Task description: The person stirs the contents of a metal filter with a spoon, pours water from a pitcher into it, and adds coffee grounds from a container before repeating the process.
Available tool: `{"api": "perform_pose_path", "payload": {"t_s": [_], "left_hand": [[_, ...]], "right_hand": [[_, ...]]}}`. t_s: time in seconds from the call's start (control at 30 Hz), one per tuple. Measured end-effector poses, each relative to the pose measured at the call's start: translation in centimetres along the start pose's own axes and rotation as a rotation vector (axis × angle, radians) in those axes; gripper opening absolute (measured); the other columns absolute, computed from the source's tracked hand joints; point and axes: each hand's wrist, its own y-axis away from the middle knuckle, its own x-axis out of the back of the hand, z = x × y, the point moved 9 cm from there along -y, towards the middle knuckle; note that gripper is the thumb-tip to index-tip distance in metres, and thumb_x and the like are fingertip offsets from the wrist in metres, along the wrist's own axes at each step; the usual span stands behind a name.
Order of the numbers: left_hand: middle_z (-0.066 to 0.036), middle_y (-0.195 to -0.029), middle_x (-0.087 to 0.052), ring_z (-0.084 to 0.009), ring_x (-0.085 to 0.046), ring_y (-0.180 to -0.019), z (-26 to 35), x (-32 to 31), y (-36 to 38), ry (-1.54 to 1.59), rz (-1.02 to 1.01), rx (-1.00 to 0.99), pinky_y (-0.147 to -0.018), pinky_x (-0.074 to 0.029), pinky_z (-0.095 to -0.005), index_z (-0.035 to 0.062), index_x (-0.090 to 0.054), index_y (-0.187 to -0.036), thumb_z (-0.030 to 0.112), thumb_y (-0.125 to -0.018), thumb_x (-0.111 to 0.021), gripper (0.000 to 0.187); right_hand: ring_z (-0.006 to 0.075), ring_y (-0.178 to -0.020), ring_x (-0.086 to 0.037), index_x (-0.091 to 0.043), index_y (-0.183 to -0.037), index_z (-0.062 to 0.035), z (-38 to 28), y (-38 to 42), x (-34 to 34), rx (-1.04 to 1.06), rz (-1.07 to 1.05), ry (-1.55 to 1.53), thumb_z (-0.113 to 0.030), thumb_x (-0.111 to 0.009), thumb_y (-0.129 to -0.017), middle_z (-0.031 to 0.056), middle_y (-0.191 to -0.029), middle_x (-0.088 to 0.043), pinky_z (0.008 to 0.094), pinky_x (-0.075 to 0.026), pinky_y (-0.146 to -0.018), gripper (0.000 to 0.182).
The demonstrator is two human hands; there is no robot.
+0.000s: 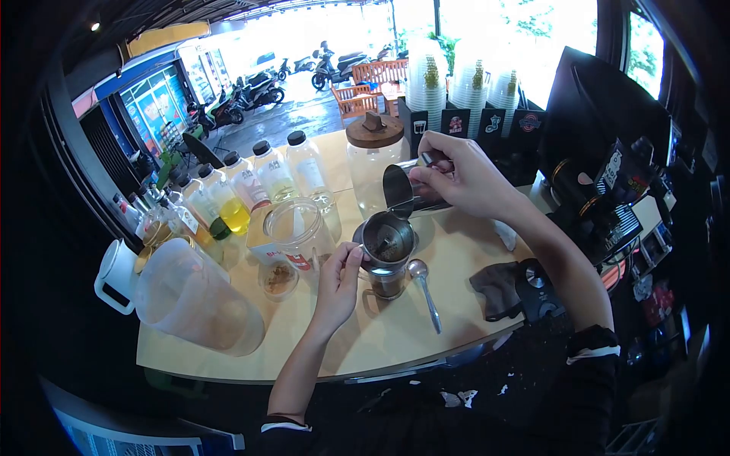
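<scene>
My left hand (338,283) pinches the rim of a metal coffee dripper (388,239), which sits on a glass (388,286). Dark coffee grounds and some liquid show inside the dripper. Above it, my right hand (473,179) is closed on the handle of a metal jug (398,190). The jug is tilted, its lip close over the dripper; any stream from it is too small to make out. A metal spoon (427,295) lies just right of the glass. To the left, a small dish of brown powder (278,280) stands near my left hand.
An open glass jar (295,228) and a large cloudy pitcher (198,300) stand left. Several capped bottles (270,173) line the back left. A wooden-lidded jar (369,171) and stacked cups (426,91) stand behind. A dark cloth (496,292) lies right, beside a black device (541,292).
</scene>
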Motion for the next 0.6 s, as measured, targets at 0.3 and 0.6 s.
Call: {"api": "perform_pose_path", "payload": {"t_s": [0.3,0.6], "left_hand": [[-0.008,-0.079,-0.061,-0.0137,-0.055,-0.077,0.0,0.4,0.1,-0.124,0.074,-0.052,-0.072,-0.044,-0.0273,-0.0032,-0.059,-0.093,0.017,-0.099,-0.047,0.024],[-0.010,-0.075,-0.057,-0.0194,-0.051,-0.072,1.4,0.0,0.3,-0.246,0.106,-0.060,-0.067,-0.041,-0.0316,-0.0037,-0.059,-0.090,0.016,-0.096,-0.050,0.022]], "right_hand": [[0.0021,-0.059,-0.039,-0.045,-0.084,-0.0010,-1.5,0.7,-0.1,0.033,-0.025,0.125,-0.009,-0.063,-0.089,-0.0026,-0.060,-0.035,0.0220,-0.039,-0.050,0.021],[0.0177,-0.074,-0.067,-0.049,-0.092,0.0058,-1.8,0.8,-1.3,-0.028,-0.100,0.092,-0.003,-0.062,-0.085,0.0146,-0.069,-0.057,0.0314,-0.048,-0.059,0.018]]}}
